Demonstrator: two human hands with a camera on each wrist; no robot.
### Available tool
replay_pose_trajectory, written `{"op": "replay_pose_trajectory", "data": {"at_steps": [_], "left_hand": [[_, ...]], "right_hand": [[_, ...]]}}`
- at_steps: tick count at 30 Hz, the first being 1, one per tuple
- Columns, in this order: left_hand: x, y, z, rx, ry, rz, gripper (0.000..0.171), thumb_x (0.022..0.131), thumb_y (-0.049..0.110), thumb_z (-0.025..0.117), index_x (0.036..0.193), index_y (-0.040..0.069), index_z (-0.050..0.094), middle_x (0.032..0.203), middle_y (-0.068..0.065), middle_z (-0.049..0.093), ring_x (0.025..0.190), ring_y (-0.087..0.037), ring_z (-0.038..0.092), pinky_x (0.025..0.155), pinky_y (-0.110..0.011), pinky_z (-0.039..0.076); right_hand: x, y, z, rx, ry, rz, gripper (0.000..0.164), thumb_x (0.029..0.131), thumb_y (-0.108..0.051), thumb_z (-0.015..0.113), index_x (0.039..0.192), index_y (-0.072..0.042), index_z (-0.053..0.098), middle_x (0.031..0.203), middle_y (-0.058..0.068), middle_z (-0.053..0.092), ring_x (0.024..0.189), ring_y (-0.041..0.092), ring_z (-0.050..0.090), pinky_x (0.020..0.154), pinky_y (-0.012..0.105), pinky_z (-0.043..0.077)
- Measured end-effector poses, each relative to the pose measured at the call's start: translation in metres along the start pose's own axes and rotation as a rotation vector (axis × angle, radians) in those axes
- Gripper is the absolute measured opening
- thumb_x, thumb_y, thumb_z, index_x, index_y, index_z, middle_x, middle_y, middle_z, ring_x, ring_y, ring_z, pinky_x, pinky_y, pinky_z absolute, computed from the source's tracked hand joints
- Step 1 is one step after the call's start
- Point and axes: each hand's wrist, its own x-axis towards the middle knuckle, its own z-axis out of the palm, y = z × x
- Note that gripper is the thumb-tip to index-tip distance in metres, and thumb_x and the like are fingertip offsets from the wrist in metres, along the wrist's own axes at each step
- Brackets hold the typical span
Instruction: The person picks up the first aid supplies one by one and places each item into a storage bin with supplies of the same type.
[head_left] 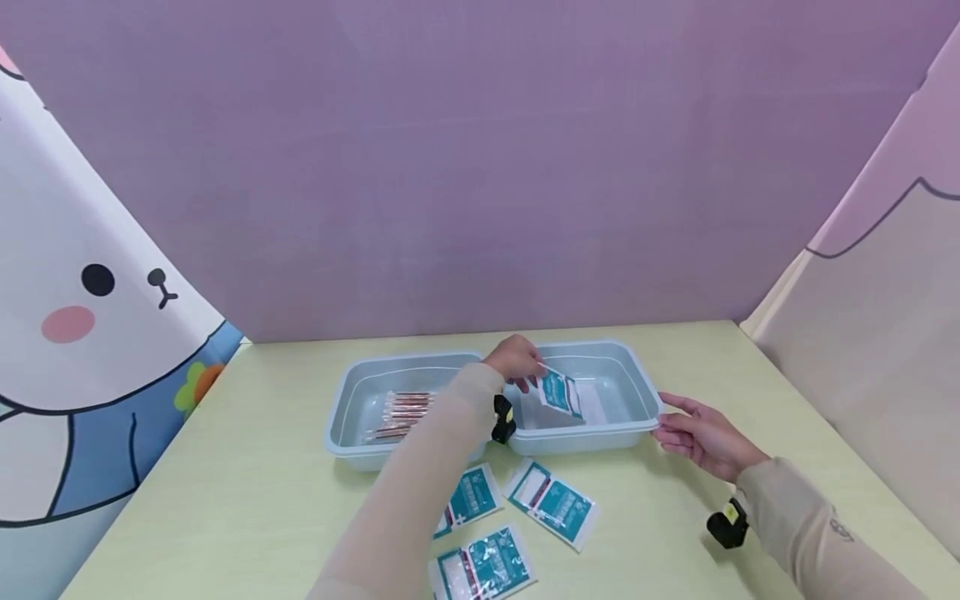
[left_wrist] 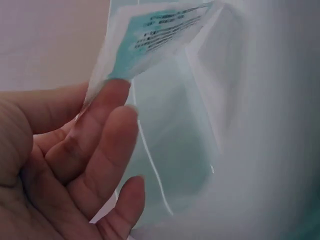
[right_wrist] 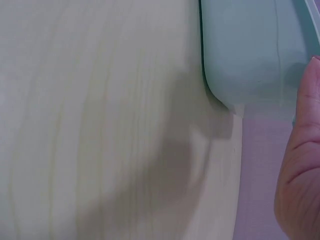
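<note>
In the head view, my left hand (head_left: 515, 360) pinches a flat teal-and-white sachet (head_left: 561, 392) by one edge, over the right-hand light-blue plastic tray (head_left: 652, 379). The left wrist view shows the sachet (left_wrist: 145, 42) between thumb and fingers, with lines of small print on it; the other fingers are loosely bent. My right hand (head_left: 708, 437) holds the right end of that tray by its rim, near the front corner. Its thumb (right_wrist: 310, 110) lies against the tray wall (right_wrist: 245, 60) in the right wrist view. A whitish flat piece (head_left: 591, 404) lies inside the tray.
A second light-blue tray (head_left: 347, 408) stands on the left, holding several thin reddish-brown wrapped sticks (head_left: 405, 414). Three similar sachets lie on the pale wood-patterned table (head_left: 247, 467) in front: one left (head_left: 472, 497), one right (head_left: 553, 502), one nearest (head_left: 487, 568). A purple panel (head_left: 480, 167) stands behind.
</note>
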Motion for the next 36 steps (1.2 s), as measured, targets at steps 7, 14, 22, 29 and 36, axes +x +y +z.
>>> {"op": "replay_pose_trajectory", "data": {"at_steps": [7, 14, 22, 29, 36], "left_hand": [[-0.003, -0.003, 0.000, 0.005, 0.019, -0.014, 0.020, 0.090, 0.009, 0.066, 0.107, 0.000, 0.070, 0.076, -0.006, 0.068, 0.058, -0.018, 0.061, 0.061, -0.028, 0.045], [-0.007, -0.001, -0.006, 0.034, 0.146, -0.005, 0.036, 0.090, 0.011, 0.065, 0.125, 0.003, 0.062, 0.120, -0.009, 0.063, 0.064, -0.018, 0.063, 0.080, -0.033, 0.051], [-0.021, 0.003, -0.010, 0.010, 0.007, 0.235, 0.031, 0.094, 0.013, 0.062, 0.124, 0.010, 0.064, 0.109, -0.005, 0.067, 0.066, -0.021, 0.062, 0.073, -0.027, 0.051], [-0.045, 0.018, 0.006, 0.012, -0.173, 0.381, 0.032, 0.096, 0.017, 0.060, 0.127, 0.013, 0.062, 0.082, 0.002, 0.069, 0.071, -0.027, 0.062, 0.073, -0.023, 0.051], [-0.063, 0.025, 0.020, 0.062, -0.238, 0.419, 0.026, 0.095, 0.018, 0.061, 0.120, 0.013, 0.066, 0.081, 0.004, 0.068, 0.075, -0.023, 0.063, 0.069, -0.028, 0.053]], "right_hand": [[0.005, -0.001, 0.004, -0.007, 0.012, 0.024, 0.025, 0.097, -0.001, 0.053, 0.117, -0.016, 0.050, 0.092, 0.013, 0.071, 0.080, 0.015, 0.070, 0.075, 0.026, 0.054], [0.013, -0.008, 0.004, -0.038, 0.023, 0.050, 0.029, 0.096, -0.001, 0.054, 0.122, -0.010, 0.045, 0.090, 0.012, 0.072, 0.079, 0.014, 0.070, 0.074, 0.026, 0.054], [0.018, -0.013, -0.004, -0.067, 0.054, 0.057, 0.032, 0.096, -0.001, 0.054, 0.125, -0.009, 0.043, 0.092, 0.012, 0.071, 0.082, 0.017, 0.071, 0.077, 0.029, 0.054], [0.012, -0.020, -0.019, -0.065, 0.025, 0.074, 0.024, 0.097, -0.002, 0.053, 0.110, -0.021, 0.052, 0.094, 0.012, 0.071, 0.084, 0.018, 0.071, 0.079, 0.031, 0.053], [-0.004, -0.023, -0.032, -0.011, -0.066, 0.076, 0.034, 0.098, 0.003, 0.047, 0.105, -0.027, 0.063, 0.096, 0.012, 0.071, 0.087, 0.019, 0.070, 0.078, 0.029, 0.053]]}}
